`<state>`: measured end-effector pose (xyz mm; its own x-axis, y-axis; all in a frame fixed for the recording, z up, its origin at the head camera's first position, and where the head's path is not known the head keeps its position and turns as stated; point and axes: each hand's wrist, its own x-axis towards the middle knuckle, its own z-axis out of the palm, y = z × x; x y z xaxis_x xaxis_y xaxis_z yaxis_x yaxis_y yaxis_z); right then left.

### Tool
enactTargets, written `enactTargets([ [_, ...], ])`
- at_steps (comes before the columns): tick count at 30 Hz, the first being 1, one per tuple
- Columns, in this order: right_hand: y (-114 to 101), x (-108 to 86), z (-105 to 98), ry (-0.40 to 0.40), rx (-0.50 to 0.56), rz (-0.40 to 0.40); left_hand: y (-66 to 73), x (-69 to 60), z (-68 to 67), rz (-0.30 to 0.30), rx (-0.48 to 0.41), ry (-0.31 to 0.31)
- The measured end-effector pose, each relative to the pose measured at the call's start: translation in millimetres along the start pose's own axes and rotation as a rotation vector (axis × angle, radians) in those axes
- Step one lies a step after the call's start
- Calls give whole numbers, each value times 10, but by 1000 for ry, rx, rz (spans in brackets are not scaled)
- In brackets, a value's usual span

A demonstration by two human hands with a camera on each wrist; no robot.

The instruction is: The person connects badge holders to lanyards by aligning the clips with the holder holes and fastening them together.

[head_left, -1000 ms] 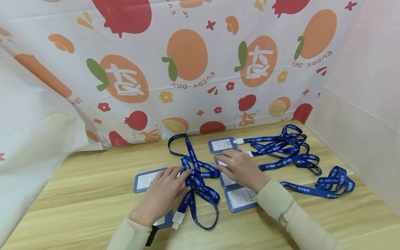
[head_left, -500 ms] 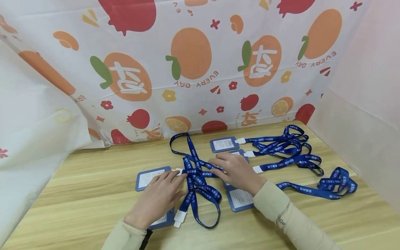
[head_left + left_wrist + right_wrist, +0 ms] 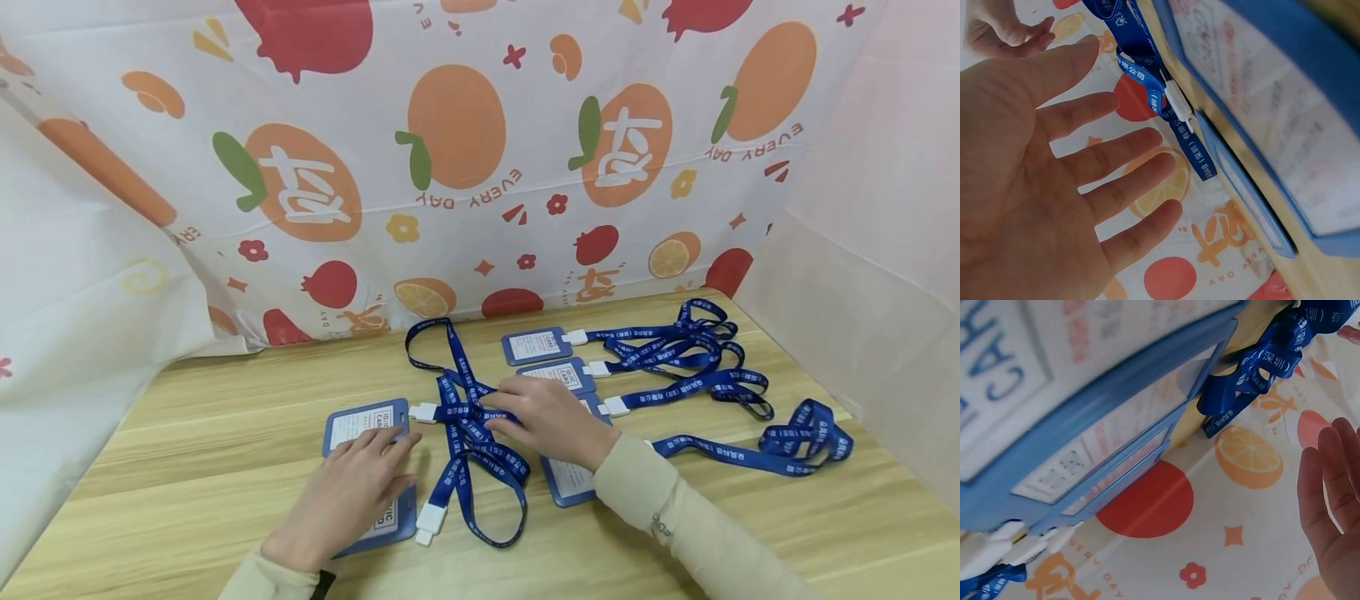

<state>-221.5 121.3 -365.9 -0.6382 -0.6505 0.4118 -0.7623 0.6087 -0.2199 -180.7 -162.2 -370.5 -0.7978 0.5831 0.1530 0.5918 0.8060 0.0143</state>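
My left hand [image 3: 348, 492] hovers over two blue ID card holders at the left, its fingers extended and apart in the left wrist view. It partly covers the upper card holder [image 3: 345, 425] and the lower card holder [image 3: 401, 525]. Their blue printed lanyards [image 3: 467, 437] lie tangled in the middle, with white clips [image 3: 431, 521] at the ends. My right hand [image 3: 551, 417] is above the right side of that tangle, fingers fairly straight and holding nothing. Beneath and behind it, several card holders [image 3: 535, 345] form a column; it partly hides the lower ones.
Lanyards [image 3: 701, 354] of the right-hand holders trail rightward in loose loops. One coiled lanyard [image 3: 806, 442] lies nearest the table's right edge. A fruit-print cloth [image 3: 457, 250] hangs behind the wooden table [image 3: 187, 467], with white sheets at both sides.
My left hand has drawn back left and toward me from the lanyards, uncovering a white clip. My right hand has shifted left off the card holders, revealing more of the column.
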Motion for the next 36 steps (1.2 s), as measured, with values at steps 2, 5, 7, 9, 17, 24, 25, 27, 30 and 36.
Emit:
enactTargets([
  [2,-7,25,5,-14,-8,-13,-3,-12,8,0,-5,-8],
  [5,-24,57,3,-27,-27,-28,-7,-27,18,-8,-9,-10],
  [7,-38,75,8,-34,-31,-39,-13,-40,21,-10,-8,-4],
  [9,-56,87,19,-45,-32,-53,-18,-56,19,-16,-8,-8],
  [17,-108,121,105,-83,-37,-115,-54,-141,25,-40,-13,-15],
  [24,-174,146,166,-128,-40,-154,-96,-160,13,-52,-31,-52],
  [25,-188,149,171,-142,-42,-161,-99,-158,9,-57,-37,-67],
  [27,-214,161,186,-169,-53,-178,-102,-152,5,-68,-53,-95],
  [30,-260,183,202,-213,-70,-205,-107,-148,5,-78,-74,-139],
  [36,-389,253,230,-298,-89,-227,-149,-164,8,-100,-113,-222],
])
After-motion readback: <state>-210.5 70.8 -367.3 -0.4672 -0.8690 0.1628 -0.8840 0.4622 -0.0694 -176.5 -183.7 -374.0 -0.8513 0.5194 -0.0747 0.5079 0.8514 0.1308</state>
